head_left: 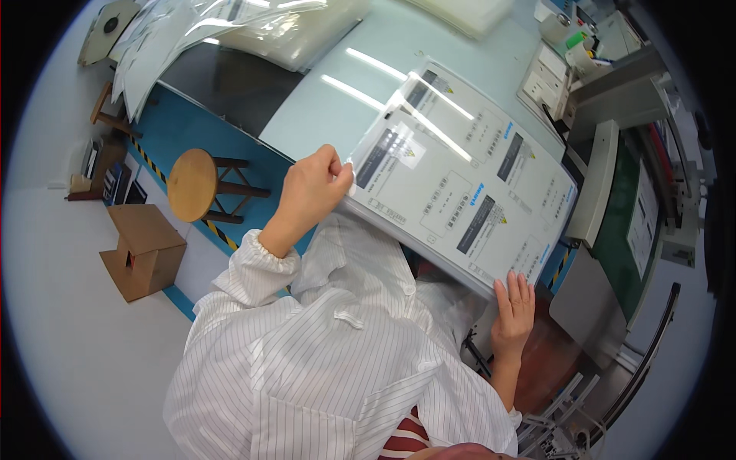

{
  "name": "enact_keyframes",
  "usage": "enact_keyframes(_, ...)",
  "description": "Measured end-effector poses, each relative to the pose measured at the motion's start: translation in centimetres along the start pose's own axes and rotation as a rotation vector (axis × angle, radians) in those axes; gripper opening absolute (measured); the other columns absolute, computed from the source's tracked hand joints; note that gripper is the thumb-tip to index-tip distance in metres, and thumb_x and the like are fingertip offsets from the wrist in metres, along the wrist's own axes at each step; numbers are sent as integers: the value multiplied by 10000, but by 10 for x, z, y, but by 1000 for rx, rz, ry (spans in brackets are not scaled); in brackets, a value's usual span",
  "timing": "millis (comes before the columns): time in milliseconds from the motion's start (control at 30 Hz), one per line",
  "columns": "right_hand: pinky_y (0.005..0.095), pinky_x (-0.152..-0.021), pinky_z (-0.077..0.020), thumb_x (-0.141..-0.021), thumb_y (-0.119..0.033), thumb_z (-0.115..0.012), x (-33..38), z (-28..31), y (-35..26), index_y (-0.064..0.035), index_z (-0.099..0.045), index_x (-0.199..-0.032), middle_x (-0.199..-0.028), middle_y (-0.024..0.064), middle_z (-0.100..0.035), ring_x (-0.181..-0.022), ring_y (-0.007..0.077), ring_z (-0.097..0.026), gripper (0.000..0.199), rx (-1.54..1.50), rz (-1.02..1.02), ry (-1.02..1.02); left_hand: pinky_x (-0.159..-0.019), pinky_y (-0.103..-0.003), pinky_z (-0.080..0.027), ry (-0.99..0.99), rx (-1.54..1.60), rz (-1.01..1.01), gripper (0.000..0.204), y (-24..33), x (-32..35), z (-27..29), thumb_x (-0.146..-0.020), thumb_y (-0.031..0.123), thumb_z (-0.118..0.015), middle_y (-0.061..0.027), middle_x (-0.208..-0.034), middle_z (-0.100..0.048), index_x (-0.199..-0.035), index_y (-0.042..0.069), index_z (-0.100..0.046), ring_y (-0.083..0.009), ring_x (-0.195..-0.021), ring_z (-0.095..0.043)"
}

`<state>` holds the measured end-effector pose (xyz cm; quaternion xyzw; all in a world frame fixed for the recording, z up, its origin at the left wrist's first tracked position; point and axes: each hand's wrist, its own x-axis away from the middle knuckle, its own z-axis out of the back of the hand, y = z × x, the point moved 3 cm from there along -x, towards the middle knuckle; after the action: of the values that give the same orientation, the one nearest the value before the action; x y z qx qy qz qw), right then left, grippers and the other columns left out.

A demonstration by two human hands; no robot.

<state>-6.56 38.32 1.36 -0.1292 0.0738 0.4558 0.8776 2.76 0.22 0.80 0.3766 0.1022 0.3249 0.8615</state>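
Note:
A thick stack of glossy printed plastic sheets (414, 184) lies at an angle on the table in front of me, with dark label blocks and small yellow triangles on it. At its left corner, my left hand (310, 188) is closed, thumb and forefinger pinching the clear edge of the top sheet. My right hand (512, 318) rests with its fingers stretched out against the near right corner of the stack. A small pale square (408, 152) shows on the sheet near the left side. The undersides of both hands are hidden.
Clear plastic bags (284, 31) are heaped at the table's far left. A power strip (546, 80) and a small pot of pens (586, 57) stand at the far right. A wooden stool (192, 185) and a cardboard box (144, 249) are on the floor to the left.

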Motion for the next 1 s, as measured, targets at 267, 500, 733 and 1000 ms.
enact_keyframes(267,489,-1051,-356,-801,-4,-558,-6,5,-7,5,-629,-1166,-1296,197,-558,-1244,395,-485,371,-138,0,-36,-593,-252,-454,35,427,-50,321,-17,-77,24,-924,310,-572,-55,-747,-612,-976,-6,-604,-147,-624,-560)
enact_keyframes(500,478,-1046,-361,-828,-6,-547,-5,-1,-13,19,-632,-1153,-1287,210,-561,-1242,406,-484,337,-157,-46,2,-786,-364,-565,151,1384,129,679,-7,-205,37,-986,498,-388,-272,-1034,-606,-1178,-150,-457,-299,-908,-647)
enact_keyframes(733,488,-1052,-350,-826,-5,-547,-6,-5,-19,39,-618,-1157,-1296,223,-552,-1255,425,-468,341,-189,-122,19,-656,-333,-580,535,1627,168,442,0,-254,14,-1006,302,-400,-210,-876,-633,-1006,-118,-537,-263,-739,-659)
enact_keyframes(1000,513,-1063,-331,-821,-18,-551,-4,-11,-17,47,-612,-1159,-1303,230,-545,-1265,434,-454,349,-187,-182,6,-580,-287,-564,617,1503,93,256,-10,-253,5,-973,130,-444,-156,-782,-639,-927,-90,-567,-217,-626,-640)
